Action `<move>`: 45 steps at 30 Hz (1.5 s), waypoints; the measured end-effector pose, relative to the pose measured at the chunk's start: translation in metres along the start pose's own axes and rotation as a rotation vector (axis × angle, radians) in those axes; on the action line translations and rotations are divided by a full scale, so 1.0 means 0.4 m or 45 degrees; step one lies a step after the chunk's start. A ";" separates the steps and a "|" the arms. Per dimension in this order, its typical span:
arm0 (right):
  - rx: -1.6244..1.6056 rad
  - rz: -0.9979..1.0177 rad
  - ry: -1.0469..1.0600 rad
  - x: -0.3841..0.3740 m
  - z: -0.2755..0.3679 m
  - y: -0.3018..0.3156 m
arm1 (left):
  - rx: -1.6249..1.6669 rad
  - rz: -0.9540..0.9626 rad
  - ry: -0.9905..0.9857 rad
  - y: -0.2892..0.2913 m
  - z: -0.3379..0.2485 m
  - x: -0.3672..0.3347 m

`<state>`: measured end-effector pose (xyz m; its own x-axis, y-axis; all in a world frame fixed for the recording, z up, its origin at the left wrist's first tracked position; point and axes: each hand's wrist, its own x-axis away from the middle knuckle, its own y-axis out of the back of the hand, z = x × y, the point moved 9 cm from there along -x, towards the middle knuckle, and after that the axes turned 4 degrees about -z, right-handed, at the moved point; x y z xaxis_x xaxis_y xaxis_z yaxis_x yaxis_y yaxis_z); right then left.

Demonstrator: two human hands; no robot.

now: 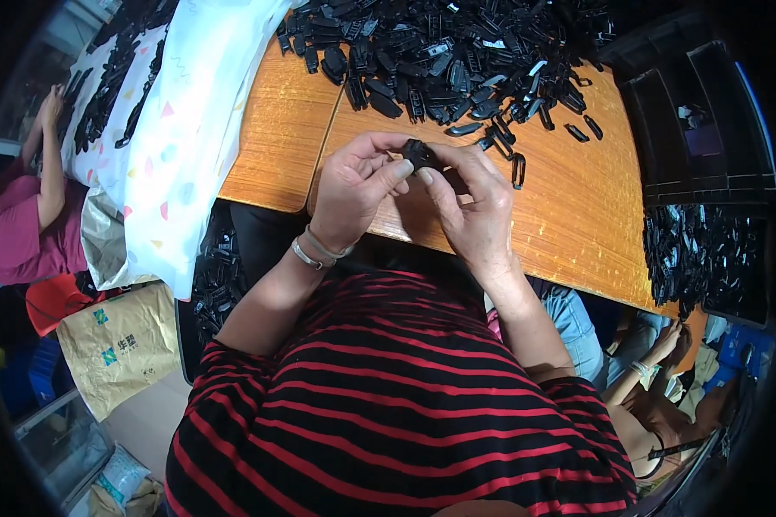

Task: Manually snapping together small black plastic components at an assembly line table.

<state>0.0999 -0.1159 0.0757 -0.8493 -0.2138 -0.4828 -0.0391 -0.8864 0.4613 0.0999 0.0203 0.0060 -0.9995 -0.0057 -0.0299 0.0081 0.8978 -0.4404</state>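
Between my two hands, above the near edge of the wooden table, is a small black plastic part. My left hand pinches it from the left with thumb and fingers. From the right, my right hand grips the same part, its thumb against the near side. Fingers cover much of the part, so its exact kind is hard to make out. Just beyond my hands, a large heap of black plastic pieces spreads over the table, some long and flat, others shaped like open frames. A few loose frames lie nearer my right hand.
The wooden table has a seam left of centre. A patterned plastic sheet hangs at the left. Black bins with more pieces stand at the right. Co-workers' arms show at both sides. A brown paper sack sits lower left.
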 end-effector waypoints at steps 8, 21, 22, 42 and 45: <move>0.012 0.041 -0.006 0.013 -0.016 -0.019 | -0.097 -0.051 -0.018 -0.003 0.005 0.018; -0.096 0.115 -0.130 0.089 0.005 -0.107 | -0.125 0.107 -0.078 -0.039 -0.024 0.058; -0.092 0.108 -0.132 0.087 0.006 -0.113 | -0.156 0.093 -0.065 -0.037 -0.029 0.061; 0.977 0.368 0.325 -0.040 -0.160 0.052 | -1.717 -0.042 -0.700 0.114 -0.245 0.024; 0.964 0.430 0.354 -0.040 -0.132 0.031 | -1.754 -0.037 -0.724 0.082 -0.195 -0.102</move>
<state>0.1408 -0.1452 0.0497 -0.7233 -0.5954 -0.3497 -0.2315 -0.2680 0.9352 0.1387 0.0844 0.0627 -0.8513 0.0939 -0.5162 -0.3688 0.5926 0.7161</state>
